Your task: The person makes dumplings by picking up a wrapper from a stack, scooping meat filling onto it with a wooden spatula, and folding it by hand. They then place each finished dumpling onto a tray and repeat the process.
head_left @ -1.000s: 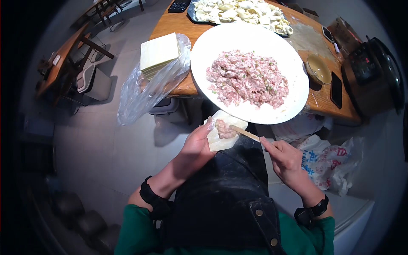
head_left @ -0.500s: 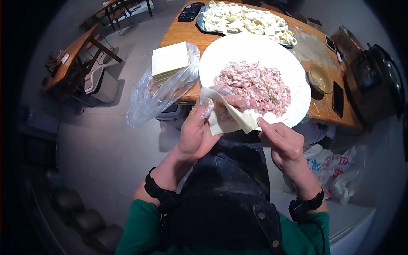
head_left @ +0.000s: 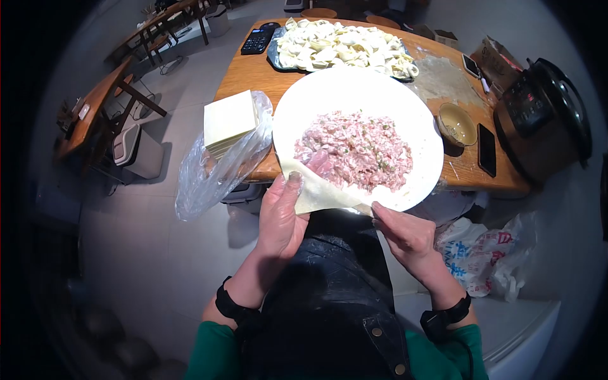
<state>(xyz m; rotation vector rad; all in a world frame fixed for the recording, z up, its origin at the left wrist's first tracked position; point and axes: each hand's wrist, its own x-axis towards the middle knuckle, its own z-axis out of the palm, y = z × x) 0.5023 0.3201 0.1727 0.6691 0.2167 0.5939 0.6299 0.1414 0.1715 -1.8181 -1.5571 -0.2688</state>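
A pale square wrapper [head_left: 323, 195] is stretched between my hands over the near edge of a white plate [head_left: 354, 85]. My left hand [head_left: 280, 212] grips its left side, the thumb pressed on the sheet and the fingers partly hidden behind it. The right corner is pinched in my right hand [head_left: 405, 231]. Pink minced filling with green bits [head_left: 364, 145] lies in the plate just beyond the wrapper. To the left, a stack of wrappers [head_left: 230, 120] rests on a clear plastic bag [head_left: 206, 180] at the table's edge.
Many folded dumplings [head_left: 342, 44] fill a tray at the back. A calculator [head_left: 258, 41] lies beside it. On the right are a bowl [head_left: 457, 124], a phone [head_left: 486, 149] and a black cooker [head_left: 538, 114]. Plastic bags [head_left: 478, 253] hang below the table's right side.
The wrapper has gone from folded upward to stretched flatter between my hands. Both hands sit slightly lower and further left in view. The table scene has shifted left.
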